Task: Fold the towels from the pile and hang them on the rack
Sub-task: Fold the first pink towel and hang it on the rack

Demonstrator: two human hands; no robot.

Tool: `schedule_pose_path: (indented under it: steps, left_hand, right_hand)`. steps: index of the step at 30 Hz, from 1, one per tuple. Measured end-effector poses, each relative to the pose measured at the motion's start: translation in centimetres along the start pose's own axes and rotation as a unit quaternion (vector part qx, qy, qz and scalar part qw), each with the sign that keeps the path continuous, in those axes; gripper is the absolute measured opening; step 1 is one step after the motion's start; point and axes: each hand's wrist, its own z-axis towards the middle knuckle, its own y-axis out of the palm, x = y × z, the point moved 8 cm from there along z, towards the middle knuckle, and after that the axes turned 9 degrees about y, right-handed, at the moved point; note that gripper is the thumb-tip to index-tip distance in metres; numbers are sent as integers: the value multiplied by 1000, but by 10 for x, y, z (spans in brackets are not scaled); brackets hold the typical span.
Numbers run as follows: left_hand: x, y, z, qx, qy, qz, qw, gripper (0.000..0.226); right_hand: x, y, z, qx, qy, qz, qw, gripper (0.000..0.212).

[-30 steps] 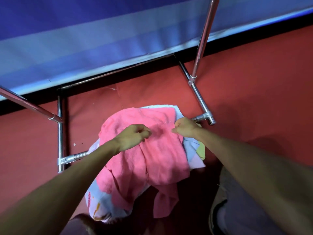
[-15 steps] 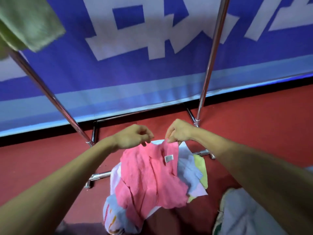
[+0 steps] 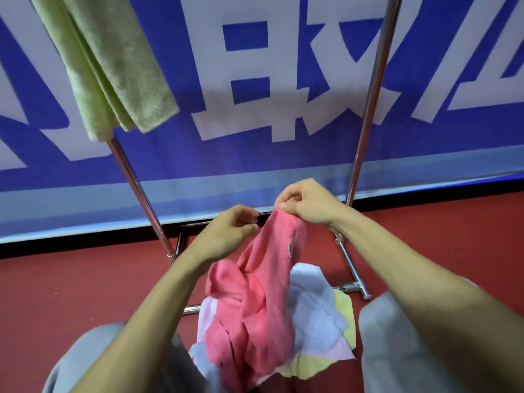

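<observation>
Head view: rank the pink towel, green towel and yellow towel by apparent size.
1-2. Pink towel and green towel: about alike, too close to rank.
3. Yellow towel: smallest showing, mostly covered.

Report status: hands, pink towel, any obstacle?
Right hand pinches pink towel at top edge, hanging over pile. Left hand curled beside it, grip unclear. Green towel hangs on rack. No obstacle seen.

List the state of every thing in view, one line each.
pink towel: bunched, top corner lifted, lower part lying on the pile.
right hand: pinching the pink towel's top corner.
left hand: fingers curled beside the pink towel; hold unclear.
green towel: folded, hanging on the rack.
pile: loose towels heaped on the floor, unfolded.
rack: upright, one towel on it in view.
</observation>
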Motion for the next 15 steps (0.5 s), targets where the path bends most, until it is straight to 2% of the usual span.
schedule_pose_path:
  steps: [2, 4, 8, 11, 15]
  left_hand:
    - [-4, -3, 2, -6, -5, 4, 1000, 29]
    - [-3, 0, 4, -39, 7, 10, 999, 32]
    - [10, 12, 7, -80, 48, 35, 995, 22]
    - [13, 11, 7, -47, 48, 40, 997, 37]
    - [23, 11, 3, -18, 52, -25, 998, 18]
  right_hand:
    - [-17, -1, 0, 6, -33, -4, 999, 24]
    - [-36, 2, -5, -26, -64, 19, 997, 21]
    - [-46, 7, -18, -77, -95, 21, 992, 21]
    - [-40, -1, -17, -40, -78, 44, 995, 16]
    - [-30, -12, -18, -8, -45, 85, 995, 10]
